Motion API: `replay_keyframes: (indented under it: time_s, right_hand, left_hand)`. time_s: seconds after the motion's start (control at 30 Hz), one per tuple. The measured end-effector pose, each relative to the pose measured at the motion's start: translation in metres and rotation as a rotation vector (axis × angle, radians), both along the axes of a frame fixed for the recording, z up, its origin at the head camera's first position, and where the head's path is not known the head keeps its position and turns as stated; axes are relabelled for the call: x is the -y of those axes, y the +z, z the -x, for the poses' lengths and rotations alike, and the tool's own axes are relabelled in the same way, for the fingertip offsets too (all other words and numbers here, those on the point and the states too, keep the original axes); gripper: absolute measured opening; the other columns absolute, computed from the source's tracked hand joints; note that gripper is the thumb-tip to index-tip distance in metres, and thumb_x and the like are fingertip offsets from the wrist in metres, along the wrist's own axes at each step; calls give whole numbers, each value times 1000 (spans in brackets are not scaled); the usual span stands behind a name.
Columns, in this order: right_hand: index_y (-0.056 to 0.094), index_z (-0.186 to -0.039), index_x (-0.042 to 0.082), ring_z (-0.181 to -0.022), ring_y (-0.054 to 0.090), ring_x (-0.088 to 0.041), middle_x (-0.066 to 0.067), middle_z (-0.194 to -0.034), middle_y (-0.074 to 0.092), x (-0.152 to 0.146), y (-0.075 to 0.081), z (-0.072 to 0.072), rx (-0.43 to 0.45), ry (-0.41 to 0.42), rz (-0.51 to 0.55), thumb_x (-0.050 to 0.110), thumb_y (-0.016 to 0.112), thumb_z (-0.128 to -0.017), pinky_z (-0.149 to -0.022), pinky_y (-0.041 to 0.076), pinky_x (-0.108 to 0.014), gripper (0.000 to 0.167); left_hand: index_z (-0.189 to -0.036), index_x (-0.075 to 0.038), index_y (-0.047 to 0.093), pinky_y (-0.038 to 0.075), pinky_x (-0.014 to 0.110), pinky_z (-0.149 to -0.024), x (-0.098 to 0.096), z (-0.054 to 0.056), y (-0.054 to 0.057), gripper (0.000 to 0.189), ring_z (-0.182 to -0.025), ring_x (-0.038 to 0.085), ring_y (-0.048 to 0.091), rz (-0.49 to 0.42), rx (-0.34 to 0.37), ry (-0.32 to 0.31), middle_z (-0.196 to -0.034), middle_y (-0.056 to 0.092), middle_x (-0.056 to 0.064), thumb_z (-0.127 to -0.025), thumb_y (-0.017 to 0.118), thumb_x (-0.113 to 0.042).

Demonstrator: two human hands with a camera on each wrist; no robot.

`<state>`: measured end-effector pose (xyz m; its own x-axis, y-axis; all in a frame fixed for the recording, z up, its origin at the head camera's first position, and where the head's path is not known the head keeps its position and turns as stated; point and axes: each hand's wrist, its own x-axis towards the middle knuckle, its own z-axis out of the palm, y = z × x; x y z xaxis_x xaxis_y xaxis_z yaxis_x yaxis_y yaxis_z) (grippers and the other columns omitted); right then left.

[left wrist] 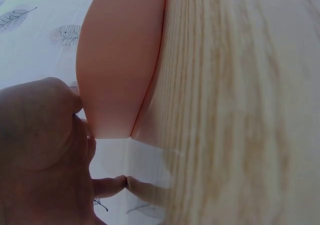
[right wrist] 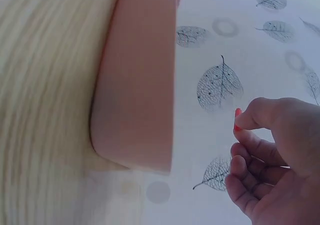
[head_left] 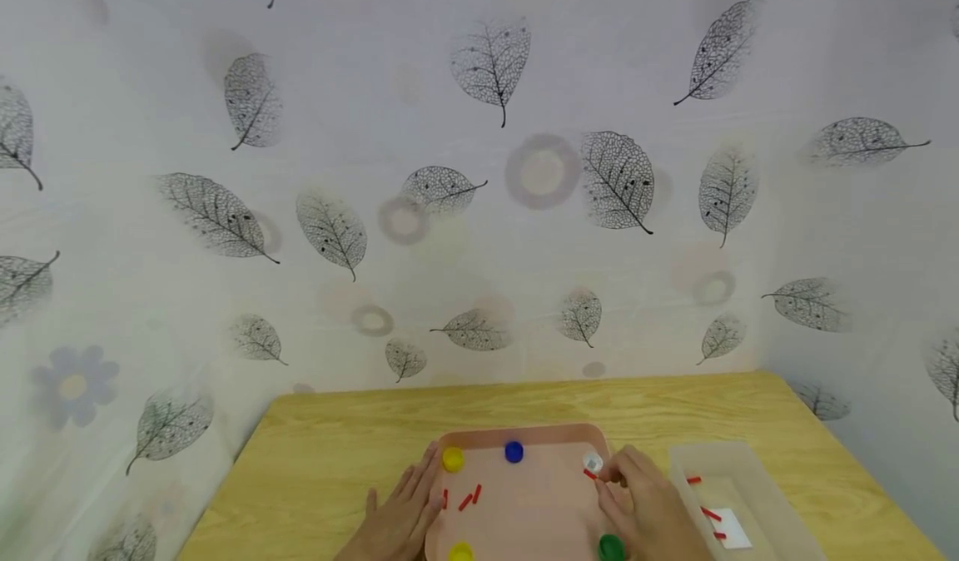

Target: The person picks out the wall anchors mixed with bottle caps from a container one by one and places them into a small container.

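Note:
My right hand (head_left: 643, 503) pinches a small red stick (head_left: 590, 474) between thumb and index finger, over the right side of a pink tray (head_left: 524, 503). In the right wrist view the stick (right wrist: 237, 119) pokes out past the fingertips, and the other fingers are curled. Just beyond the stick, in the tray's far right corner, is a small round white piece (head_left: 593, 461). My left hand (head_left: 404, 511) rests against the tray's left rim with its fingers extended. Near it in the tray lie several red sticks (head_left: 465, 502).
Round pieces sit along the tray's edges: yellow (head_left: 453, 459) far left, blue (head_left: 514, 452) far side, another yellow (head_left: 461, 552) near left, green (head_left: 611, 547) near right. Right of the tray, a translucent bin (head_left: 775, 494) holds red sticks (head_left: 712, 513) and a white card (head_left: 732, 529). A leaf-patterned wall stands behind.

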<state>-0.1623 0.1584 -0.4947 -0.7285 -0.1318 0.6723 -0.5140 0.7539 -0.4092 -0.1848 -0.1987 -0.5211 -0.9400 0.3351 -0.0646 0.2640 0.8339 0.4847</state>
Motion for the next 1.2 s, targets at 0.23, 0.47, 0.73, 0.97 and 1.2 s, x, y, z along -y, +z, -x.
replay_keyframes:
  time_s: [0.23, 0.47, 0.73, 0.97, 1.2]
  right_hand:
    - [60, -84, 23, -74, 49, -1, 18, -83, 50, -19, 6, 6, -68, 21, 3, -7, 88, -68, -62, 48, -21, 44]
    - [62, -83, 18, -73, 51, -3, 12, -82, 54, -39, 12, 10, -35, -45, -12, -11, 84, -67, -60, 51, -26, 40]
    - [63, -82, 21, -73, 49, -2, 15, -84, 53, -63, 15, 9, -7, -134, -16, -5, 85, -73, -57, 49, -26, 35]
    - [65, -82, 19, -72, 48, 0, 15, -83, 54, -82, 19, 7, -33, -171, -40, -5, 87, -72, -59, 49, -26, 34]
    - [66, -81, 20, -73, 47, 1, 16, -83, 54, -94, 18, 7, 11, -185, -40, -4, 86, -74, -60, 48, -25, 32]
  left_hand:
    - [-167, -24, 15, 8, 91, -96, -1, 2, 1, 65, -148, 40, 34, 20, 5, 19, -172, 16, -2, -111, 29, -53]
    - [-167, -28, 11, 7, 92, -95, 0, 4, -2, 65, -149, 40, 32, 30, 20, 23, -172, 12, -2, -110, 27, -55]
    - [-167, -28, 12, 6, 92, -95, -1, 5, -3, 65, -149, 41, 32, 30, 29, 21, -173, 13, -2, -110, 27, -55]
    - [-167, -28, 13, 6, 92, -95, -2, 4, -2, 65, -149, 40, 32, 34, 26, 23, -172, 13, -3, -110, 27, -56]
    - [-167, -29, 13, 5, 91, -97, -2, 3, -3, 67, -150, 39, 32, 38, 24, 35, -172, 13, -5, -109, 27, -58]
